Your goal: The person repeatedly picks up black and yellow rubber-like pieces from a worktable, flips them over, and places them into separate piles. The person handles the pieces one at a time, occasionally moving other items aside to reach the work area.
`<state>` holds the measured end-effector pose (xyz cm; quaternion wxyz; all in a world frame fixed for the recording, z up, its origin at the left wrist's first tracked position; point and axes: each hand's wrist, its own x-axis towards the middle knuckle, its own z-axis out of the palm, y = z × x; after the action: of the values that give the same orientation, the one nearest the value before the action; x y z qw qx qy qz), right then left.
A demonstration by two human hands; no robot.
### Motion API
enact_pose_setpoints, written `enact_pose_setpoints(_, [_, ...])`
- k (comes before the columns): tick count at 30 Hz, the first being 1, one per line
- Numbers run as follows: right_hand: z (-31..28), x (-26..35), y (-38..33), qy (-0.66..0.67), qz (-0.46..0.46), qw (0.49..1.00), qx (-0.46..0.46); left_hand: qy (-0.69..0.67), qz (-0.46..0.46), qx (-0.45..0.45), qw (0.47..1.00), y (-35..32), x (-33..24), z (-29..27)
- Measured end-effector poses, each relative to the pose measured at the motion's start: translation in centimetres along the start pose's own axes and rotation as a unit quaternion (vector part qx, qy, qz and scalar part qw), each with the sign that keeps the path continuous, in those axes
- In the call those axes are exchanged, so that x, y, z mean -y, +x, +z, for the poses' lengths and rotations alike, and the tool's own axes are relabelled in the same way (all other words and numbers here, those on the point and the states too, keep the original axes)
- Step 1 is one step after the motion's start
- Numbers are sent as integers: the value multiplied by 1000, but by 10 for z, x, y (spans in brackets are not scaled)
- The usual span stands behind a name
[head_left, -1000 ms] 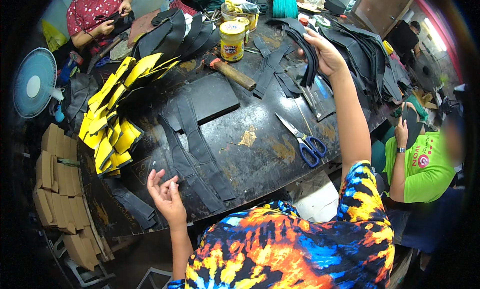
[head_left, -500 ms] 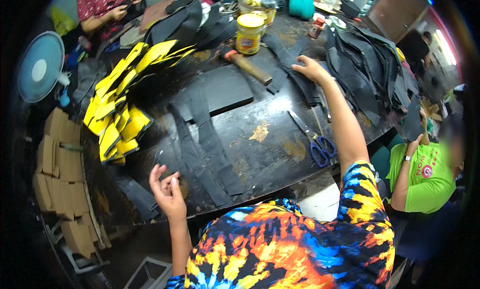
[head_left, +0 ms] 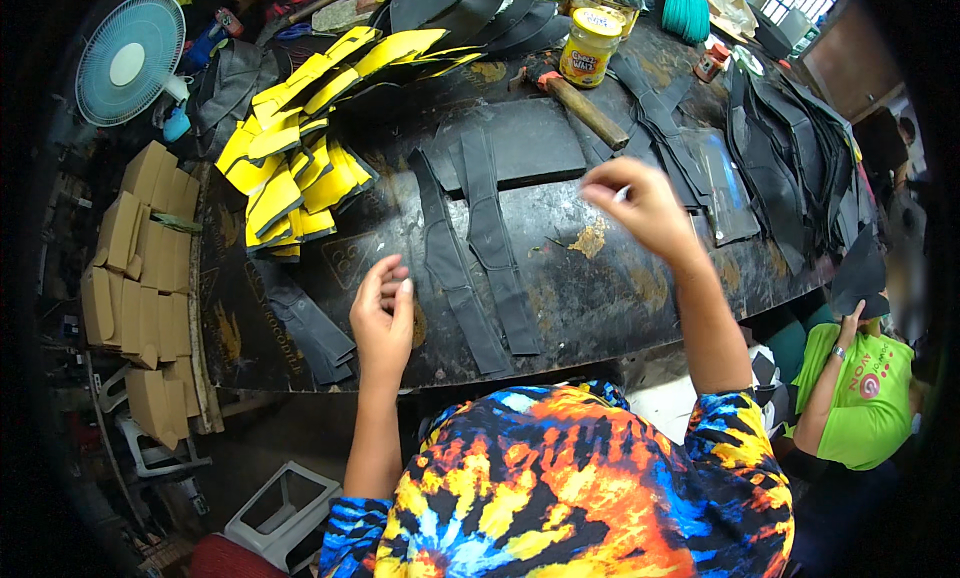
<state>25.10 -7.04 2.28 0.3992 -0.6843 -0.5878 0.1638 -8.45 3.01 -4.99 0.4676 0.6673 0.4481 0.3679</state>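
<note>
My left hand (head_left: 383, 313) hovers over the table's near side with fingers loosely bent and nothing in it. To its right lie two long dark strips of material (head_left: 455, 268), narrow and seamed, side by side; their far ends reach a black slab (head_left: 535, 143). My right hand (head_left: 640, 203) is raised over the middle of the table, blurred, its fingers curled together. A small pale spot shows between thumb and fingers; what it is I cannot make out. Beyond that hand lies a hammer (head_left: 590, 115) with a wooden handle. More dark strips (head_left: 310, 323) lie left of my left hand.
Yellow-and-black pieces (head_left: 300, 178) are heaped at the left. A yellow-lidded jar (head_left: 590, 48) stands at the back. Dark cut pieces (head_left: 785, 158) hang over the right edge, near a person in a green shirt (head_left: 860, 393). A fan (head_left: 130, 63) stands far left, above cardboard pieces (head_left: 150, 278).
My right hand has come back from the dark strips at the right toward the middle, and its fingers have closed. The whole view has shifted. The blue-handled scissors no longer show.
</note>
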Motion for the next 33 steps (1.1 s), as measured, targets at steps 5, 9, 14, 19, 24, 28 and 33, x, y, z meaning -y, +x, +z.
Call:
enact_pose_setpoints(5, [68,38,2,65,-35,985,155,58,136,-123,981,16,1,-17])
enact_pose_setpoints(9, [89,43,5,17,-62,984,167,126,112,-301,939,33,22,-108])
enact_pose_setpoints(14, [100,43,3,38,-66,981,180,300,-128,-241,914,52,60,-185])
enact_pose_setpoints(19, [99,44,-3,59,-64,982,167,322,-119,-179,922,71,87,-178])
enact_pose_setpoints(24, [92,43,-11,74,-52,979,184,426,-93,-213,875,72,88,-172])
enact_pose_setpoints(28, [92,43,-15,93,-37,977,191,383,-120,-171,900,73,86,-170])
enact_pose_setpoints(33, [94,44,-17,99,-51,972,206,428,-53,-227,873,73,91,-160])
